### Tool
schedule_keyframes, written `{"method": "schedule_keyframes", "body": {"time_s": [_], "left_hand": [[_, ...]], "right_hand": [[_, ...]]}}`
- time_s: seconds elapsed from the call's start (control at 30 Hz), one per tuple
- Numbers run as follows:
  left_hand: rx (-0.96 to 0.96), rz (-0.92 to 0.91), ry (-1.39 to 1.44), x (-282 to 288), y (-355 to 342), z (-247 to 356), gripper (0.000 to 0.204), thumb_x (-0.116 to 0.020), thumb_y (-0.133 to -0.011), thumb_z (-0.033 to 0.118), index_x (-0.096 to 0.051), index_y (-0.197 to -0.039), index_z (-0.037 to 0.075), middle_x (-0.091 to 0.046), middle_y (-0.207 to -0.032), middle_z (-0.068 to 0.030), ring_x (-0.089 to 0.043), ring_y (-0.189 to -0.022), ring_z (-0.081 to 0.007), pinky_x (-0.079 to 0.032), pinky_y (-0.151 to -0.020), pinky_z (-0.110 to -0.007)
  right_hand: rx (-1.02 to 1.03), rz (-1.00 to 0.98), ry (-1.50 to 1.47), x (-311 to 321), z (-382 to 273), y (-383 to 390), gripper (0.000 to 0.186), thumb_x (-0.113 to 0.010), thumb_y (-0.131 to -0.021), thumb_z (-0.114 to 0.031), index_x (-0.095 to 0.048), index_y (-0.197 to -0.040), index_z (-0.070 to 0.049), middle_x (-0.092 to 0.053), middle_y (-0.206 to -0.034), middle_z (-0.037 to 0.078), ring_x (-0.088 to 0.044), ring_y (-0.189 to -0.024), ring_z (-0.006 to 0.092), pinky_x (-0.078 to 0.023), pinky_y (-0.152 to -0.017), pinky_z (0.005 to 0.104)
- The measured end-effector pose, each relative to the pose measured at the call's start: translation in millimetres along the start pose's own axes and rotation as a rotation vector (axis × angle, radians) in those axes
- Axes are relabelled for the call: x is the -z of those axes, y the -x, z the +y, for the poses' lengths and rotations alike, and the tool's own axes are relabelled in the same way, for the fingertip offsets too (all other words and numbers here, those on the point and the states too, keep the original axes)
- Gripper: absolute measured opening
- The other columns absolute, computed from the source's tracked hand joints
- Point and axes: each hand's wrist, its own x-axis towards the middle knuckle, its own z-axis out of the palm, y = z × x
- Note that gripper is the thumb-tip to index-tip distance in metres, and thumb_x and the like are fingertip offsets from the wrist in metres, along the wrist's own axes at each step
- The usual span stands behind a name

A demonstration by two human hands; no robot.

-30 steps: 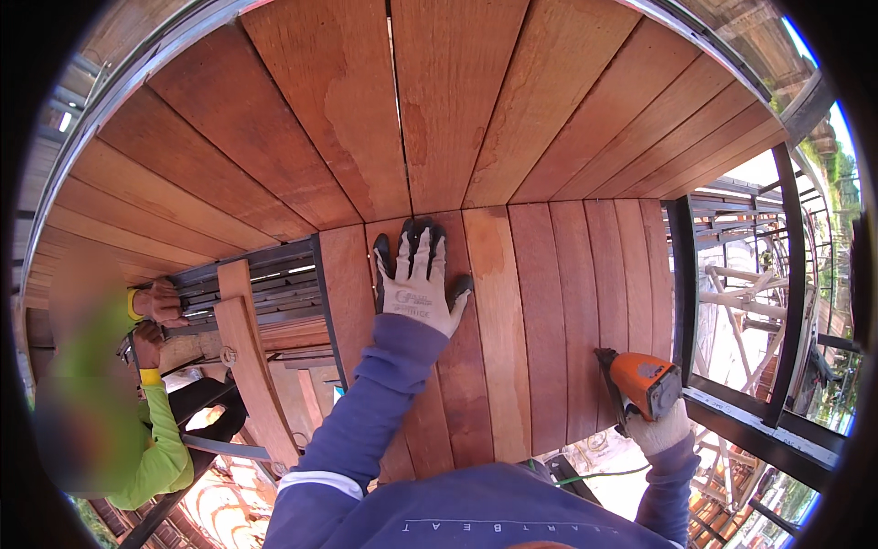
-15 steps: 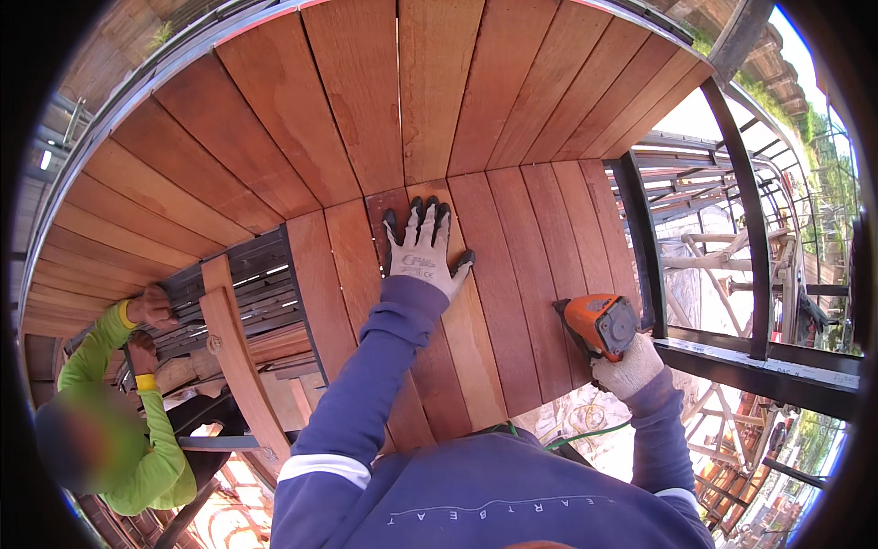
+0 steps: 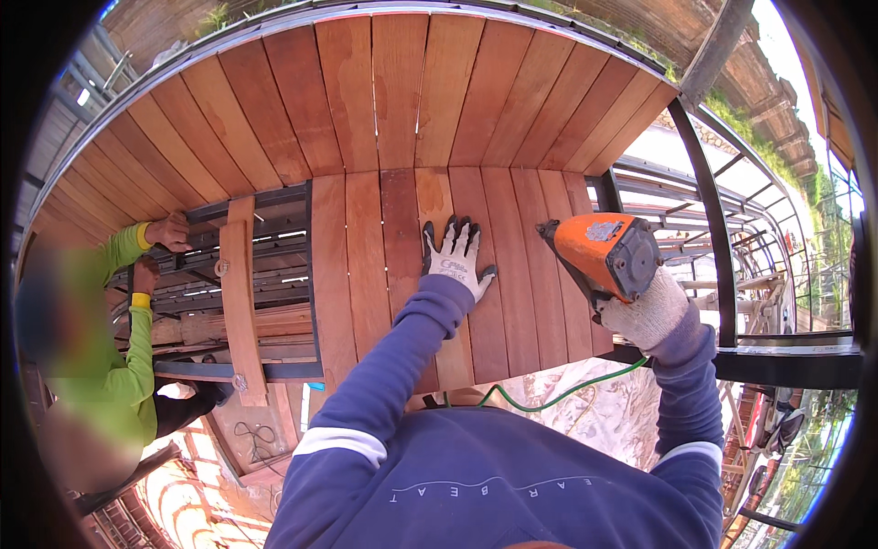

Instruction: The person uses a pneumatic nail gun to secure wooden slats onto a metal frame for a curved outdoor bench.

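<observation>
My left hand (image 3: 455, 267), in a pale glove with dark fingertips, rests palm down with fingers spread on reddish seat planks (image 3: 361, 274). My right hand (image 3: 645, 311), in a pale knit glove, grips an orange and black nail gun (image 3: 611, 252) at the right of those planks; the tool appears raised above them. A green hose (image 3: 553, 398) runs below the planks' near edge. Beyond my left hand, more planks (image 3: 338, 91) form a long curved panel.
A co-worker in a green sleeve (image 3: 137, 357) has bare hands (image 3: 169, 233) at the left, beside loose boards (image 3: 240, 293) lying across a dark steel frame (image 3: 293, 366). Another open steel frame (image 3: 727, 311) stands at the right, with rubble and greenery beyond.
The nail gun in my right hand has come up and looks larger, nearer the camera. My left hand has shifted slightly rightward along the planks. The view has shifted too.
</observation>
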Motion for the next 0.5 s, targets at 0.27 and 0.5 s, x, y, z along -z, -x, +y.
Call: {"method": "schedule_keyframes", "body": {"time_s": [0.27, 0.5], "left_hand": [[0.024, 0.056, 0.073, -4.9, 1.0, 2.8, 0.082, -0.045, -0.098, 0.059, -0.031, -0.159, 0.007, -0.028, -0.167, -0.0116, -0.019, -0.156, -0.0283, -0.002, -0.124, -0.062], [0.035, 0.09, 0.057, -4.9, 3.9, 2.2, 0.08, -0.046, -0.097, 0.059, -0.033, -0.158, 0.01, -0.031, -0.166, -0.0103, -0.022, -0.155, -0.0269, -0.001, -0.124, -0.063]], "right_hand": [[0.111, -0.194, 0.364, -1.9, -23.7, -105.2, 0.028, -0.064, -0.08, -0.018, -0.064, -0.101, 0.001, -0.069, -0.084, 0.024, -0.068, -0.083, 0.0438, -0.055, -0.076, 0.0448], [0.147, -0.252, 0.479, -46.8, -3.1, -179.3, 0.029, -0.064, -0.079, -0.017, -0.065, -0.102, 0.0, -0.069, -0.087, 0.023, -0.068, -0.087, 0.0417, -0.054, -0.078, 0.0443]]}}
